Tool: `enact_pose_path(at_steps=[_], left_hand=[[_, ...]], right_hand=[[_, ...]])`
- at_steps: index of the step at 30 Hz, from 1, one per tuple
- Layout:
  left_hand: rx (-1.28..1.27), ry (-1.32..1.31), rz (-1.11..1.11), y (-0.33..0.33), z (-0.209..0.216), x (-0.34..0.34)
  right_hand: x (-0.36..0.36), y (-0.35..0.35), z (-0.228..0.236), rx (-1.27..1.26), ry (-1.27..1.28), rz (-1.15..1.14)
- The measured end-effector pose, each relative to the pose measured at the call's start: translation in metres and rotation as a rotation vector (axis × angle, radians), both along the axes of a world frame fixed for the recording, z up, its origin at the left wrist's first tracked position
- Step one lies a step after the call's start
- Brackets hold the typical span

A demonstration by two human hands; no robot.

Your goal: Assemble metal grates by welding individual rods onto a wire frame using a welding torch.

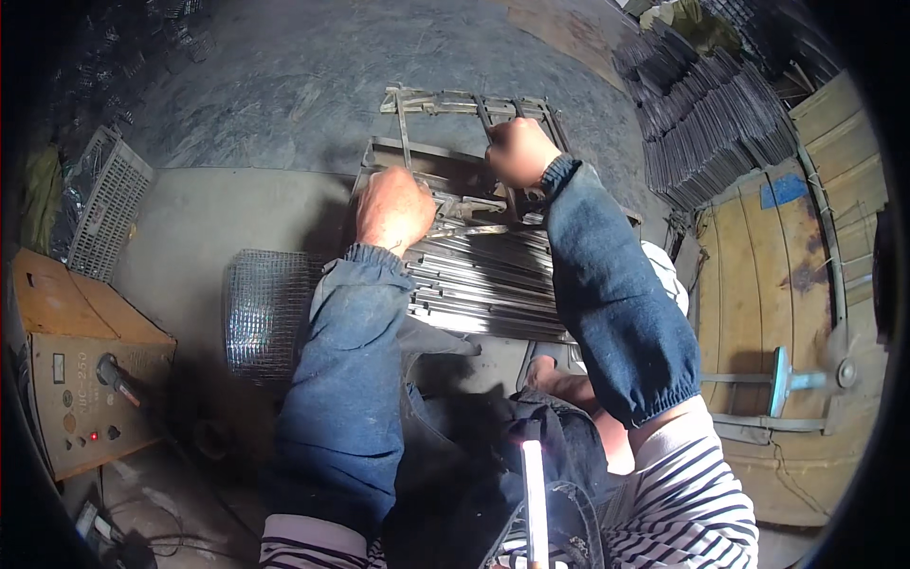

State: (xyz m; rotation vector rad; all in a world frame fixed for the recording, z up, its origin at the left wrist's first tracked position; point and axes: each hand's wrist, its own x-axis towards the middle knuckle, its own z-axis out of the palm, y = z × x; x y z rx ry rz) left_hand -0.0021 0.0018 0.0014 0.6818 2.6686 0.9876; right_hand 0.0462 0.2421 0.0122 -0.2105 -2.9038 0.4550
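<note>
My left hand (393,209) is closed, its fingers curled down at the left side of a metal jig; what it grips is hidden beneath it. Further right and a little farther away, my right hand (521,154) is also closed, partly smeared, over dark bars of the jig; its grasp is hidden too. The metal jig frame (464,102) reaches out past both hands. A thin metal bar (474,230) lies crosswise just below them. Closer to me, a stack of shiny metal strips (483,284) lies side by side.
Wire mesh panels (270,313) lie left of the strips. An orange-fronted machine box (90,370) with a cable stands at left, a grey plastic crate (109,204) beyond it. At right are stacked dark mesh panels (706,123) and a yellowish board surface (758,266).
</note>
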Motion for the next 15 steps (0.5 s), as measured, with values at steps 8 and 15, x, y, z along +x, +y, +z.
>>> enact_pose_path(at_steps=[8, 15], left_hand=[[0.011, 0.091, -0.013, 0.002, -0.011, -0.006], [0.002, 0.105, -0.016, -0.002, -0.017, -0.010]], right_hand=[[-0.016, 0.001, 0.004, 0.105, -0.084, 0.020], [-0.011, -0.005, -0.005, 0.029, -0.030, -0.029]])
